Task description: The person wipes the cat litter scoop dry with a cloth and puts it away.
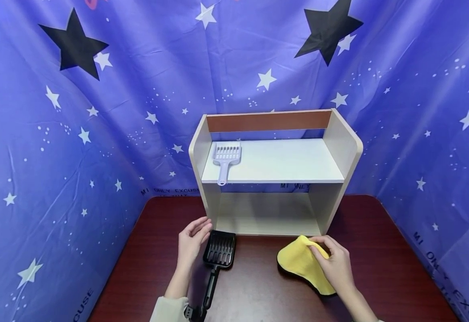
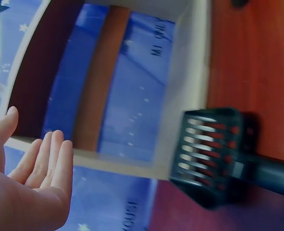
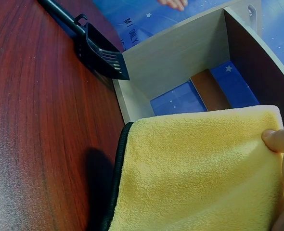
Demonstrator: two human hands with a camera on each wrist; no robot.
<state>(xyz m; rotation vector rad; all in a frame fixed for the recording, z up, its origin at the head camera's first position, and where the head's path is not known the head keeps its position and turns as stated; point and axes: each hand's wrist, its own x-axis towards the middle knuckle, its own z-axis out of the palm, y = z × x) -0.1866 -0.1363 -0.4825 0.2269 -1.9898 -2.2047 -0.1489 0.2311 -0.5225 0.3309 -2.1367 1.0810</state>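
Note:
My right hand [image 1: 335, 264] pinches a yellow cloth [image 1: 303, 259] with dark edging by its upper part, in front of the shelf's right side. In the right wrist view the thumb presses on the plush face of the cloth [image 3: 200, 163]. My left hand [image 1: 192, 240] has its fingers extended and holds nothing, near the shelf's lower left corner. Beside it a black slotted litter scoop [image 1: 220, 249] lies on the table, its handle toward me. The left wrist view shows the left palm [image 2: 31, 192] apart from the scoop [image 2: 207, 154].
A two-tier shelf unit [image 1: 272, 181] stands at the back of the dark red table [image 1: 258, 290]. On its upper board, at the left, lies a pale lavender slotted scoop [image 1: 227, 156]. Blue star-patterned curtains [image 1: 137, 112] hang behind and at both sides.

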